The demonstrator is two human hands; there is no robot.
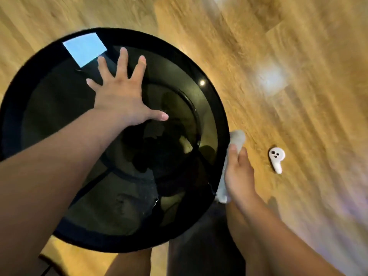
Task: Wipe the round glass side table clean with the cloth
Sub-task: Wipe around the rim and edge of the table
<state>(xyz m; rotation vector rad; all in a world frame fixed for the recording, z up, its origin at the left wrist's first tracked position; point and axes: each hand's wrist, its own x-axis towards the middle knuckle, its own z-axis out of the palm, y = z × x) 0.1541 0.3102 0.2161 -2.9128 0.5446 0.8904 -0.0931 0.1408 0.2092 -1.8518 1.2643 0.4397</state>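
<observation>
The round glass side table (59,108) fills the left and middle of the head view, with dark tinted glass and a black rim. My left hand (121,92) lies flat on the glass with fingers spread, holding nothing. At the table's right edge my right hand (239,174) grips a white cloth (237,138) and presses it against the outside of the rim. Part of the cloth hangs below my palm. A bright rectangular reflection shows on the far side of the glass.
Wooden plank floor (298,56) surrounds the table. A small white controller (276,159) lies on the floor to the right of my right hand. My legs show below the table's near edge. The picture is motion-blurred.
</observation>
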